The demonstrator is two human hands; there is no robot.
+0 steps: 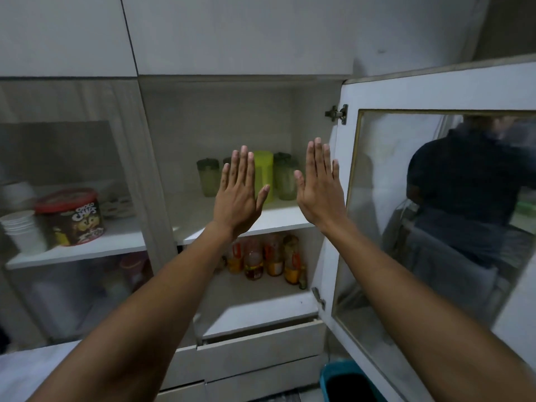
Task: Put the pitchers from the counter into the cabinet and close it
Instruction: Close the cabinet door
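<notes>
Several green pitchers stand at the back of the open cabinet's upper shelf [278,219]: a bright lime one [264,172] in the middle, a translucent one [207,177] to its left and another [285,178] to its right. My left hand [239,192] and my right hand [317,187] are both raised flat in front of them, fingers spread, palms away from me, holding nothing. My left hand hides part of the pitchers. The cabinet door [435,91] with its glass pane stands swung open at the right.
Bottles [272,256] fill the lower shelf. Behind the shut glass door at left are a cereal tub [71,217] and stacked white cups [24,230]. Drawers [261,346] sit below, a blue bin [348,381] on the floor. A person's reflection shows in the open door's glass.
</notes>
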